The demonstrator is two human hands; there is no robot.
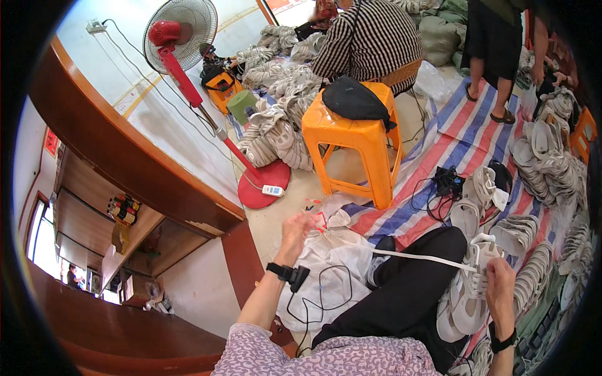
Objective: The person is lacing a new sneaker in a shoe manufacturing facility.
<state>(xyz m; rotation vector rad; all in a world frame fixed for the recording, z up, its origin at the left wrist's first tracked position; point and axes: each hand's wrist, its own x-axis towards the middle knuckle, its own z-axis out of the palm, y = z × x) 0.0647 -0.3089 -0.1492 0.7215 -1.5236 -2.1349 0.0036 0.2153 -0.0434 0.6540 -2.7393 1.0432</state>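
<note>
Your left hand [296, 230] pinches the white lace [417, 257] pulled taut — right hand [500, 285] grips the white shoe [467, 294] on your lap, steadying it.

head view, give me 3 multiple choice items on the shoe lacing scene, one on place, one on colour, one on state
1. Where does the black bag lie?
A. on the orange stool
B. on the fan base
C. on the person's lap

2. What colour is the lace?
A. red
B. white
C. black

3. How is the lace between the left hand and the shoe?
A. slack on the floor
B. knotted in a bow
C. pulled straight

Answers: 1 A, the bag rests on the stool's seat; 2 B, a white band; 3 C, it runs in a taut line, the right hand holding the shoe.
</note>
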